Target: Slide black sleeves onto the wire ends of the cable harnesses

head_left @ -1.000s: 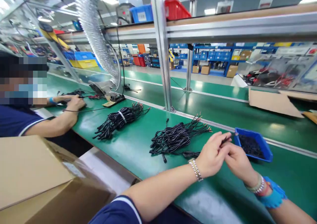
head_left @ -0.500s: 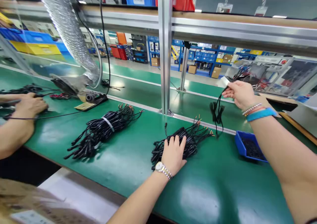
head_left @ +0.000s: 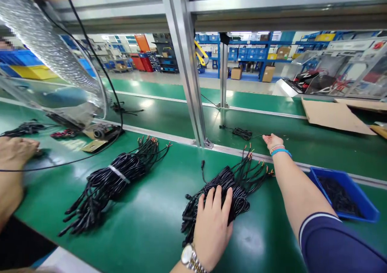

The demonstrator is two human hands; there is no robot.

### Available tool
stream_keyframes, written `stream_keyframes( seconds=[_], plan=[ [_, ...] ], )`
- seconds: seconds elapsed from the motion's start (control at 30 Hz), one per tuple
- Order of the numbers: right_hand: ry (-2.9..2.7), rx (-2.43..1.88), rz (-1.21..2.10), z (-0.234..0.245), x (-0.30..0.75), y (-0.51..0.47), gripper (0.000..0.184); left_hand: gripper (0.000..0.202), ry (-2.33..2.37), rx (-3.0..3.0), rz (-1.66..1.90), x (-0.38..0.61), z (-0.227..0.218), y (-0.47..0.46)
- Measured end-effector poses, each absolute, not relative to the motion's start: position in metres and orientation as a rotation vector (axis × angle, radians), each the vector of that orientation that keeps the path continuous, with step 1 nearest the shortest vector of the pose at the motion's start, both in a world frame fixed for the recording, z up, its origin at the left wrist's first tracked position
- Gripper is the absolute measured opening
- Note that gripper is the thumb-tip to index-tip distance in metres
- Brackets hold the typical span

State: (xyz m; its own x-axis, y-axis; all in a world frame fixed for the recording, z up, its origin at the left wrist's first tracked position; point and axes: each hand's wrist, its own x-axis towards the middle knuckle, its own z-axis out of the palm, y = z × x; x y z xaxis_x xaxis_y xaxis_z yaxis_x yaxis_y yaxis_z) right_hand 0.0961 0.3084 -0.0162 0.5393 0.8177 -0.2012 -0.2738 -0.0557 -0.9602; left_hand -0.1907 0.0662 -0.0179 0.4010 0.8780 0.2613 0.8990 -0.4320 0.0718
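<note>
Far behind the green worktop point(head_left: 169, 208), blue shelving point(head_left: 264, 65), and nearer, one upright metal post point(head_left: 183, 63) on the metal strip point(head_left: 151, 133) along the back edge. On the worktop, right of the foot of this post, one bundle of black cables point(head_left: 225, 177), with copper-coloured ends toward the back. On top of the bundle, the left hand point(head_left: 213, 224), palm down, fingers spread apart. Beyond the strip, the right hand point(head_left: 273, 141), fingers close together at the thin lead of one small coiled cable point(head_left: 242, 133). Too small to tell: firm pinch or only touch. Just beside the right forearm, one blue tray point(head_left: 361, 194) with small black parts point(head_left: 337, 192). Farther left, one second bundle point(head_left: 117, 174) with white band, well apart from both hands. At the left edge, one co-worker's hand point(head_left: 18, 156).
</note>
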Motion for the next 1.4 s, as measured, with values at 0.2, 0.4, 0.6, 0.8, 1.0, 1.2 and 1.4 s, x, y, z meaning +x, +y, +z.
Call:
stream_keyframes(
  seconds=[0.2,0.4,0.6,0.8,1.0,1.2,1.4],
  plan=[
    [-0.938,-1.364,1.173,-0.018,0.044,0.226,0.017,0.068,-1.618,-2.567,-0.367,-0.188,-0.017,0.065],
    [-1.812,-1.324,0.658,-0.038,-0.042,0.121,0.029,0.064,-1.55,-2.594,-0.353,-0.202,-0.013,0.068],
    [-1.987,-1.271,0.494,-0.035,-0.1,0.132,0.036,0.058,-1.555,-2.44,-0.309,-0.251,-0.016,0.076],
    [-2.036,-1.343,0.323,-0.001,-0.027,0.108,0.028,0.05,-1.356,-2.299,-0.462,-0.249,-0.045,0.052],
    [-1.978,-1.823,0.105,0.025,0.168,0.064,0.024,0.054,-1.058,-2.589,-0.506,-0.245,-0.069,0.022],
    [-2.085,-2.003,0.012,-0.008,0.226,0.06,0.024,0.052,-1.007,-3.021,-0.45,-0.24,-0.05,-0.01],
    [-2.212,-1.844,-0.012,-0.033,0.195,0.068,0.032,0.04,-1.454,-3.272,-0.21,-0.261,-0.007,-0.016]
  ],
)
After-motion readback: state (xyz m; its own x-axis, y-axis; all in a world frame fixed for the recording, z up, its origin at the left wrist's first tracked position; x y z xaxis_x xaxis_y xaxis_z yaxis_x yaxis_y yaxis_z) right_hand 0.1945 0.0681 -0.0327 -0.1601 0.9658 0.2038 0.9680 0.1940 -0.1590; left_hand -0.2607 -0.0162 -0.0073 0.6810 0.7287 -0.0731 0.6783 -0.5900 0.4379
